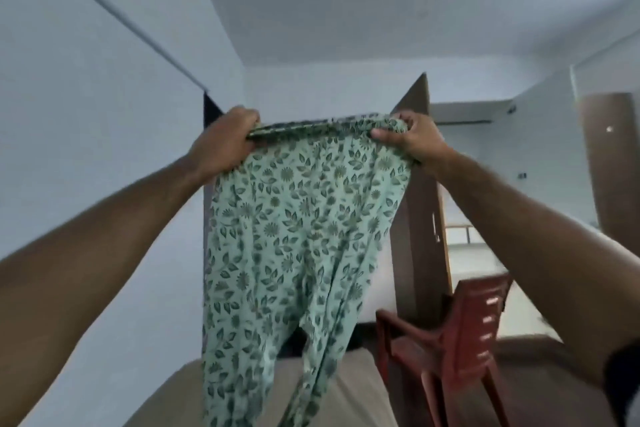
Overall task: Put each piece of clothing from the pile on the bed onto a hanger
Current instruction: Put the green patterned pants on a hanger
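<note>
Green floral trousers (294, 236) hang stretched between raised hands. Left hand (225, 142) and right hand (412, 139) each grip a waistband end above the bed (353, 388).

No legible text — no labels, brands, numbers.
</note>
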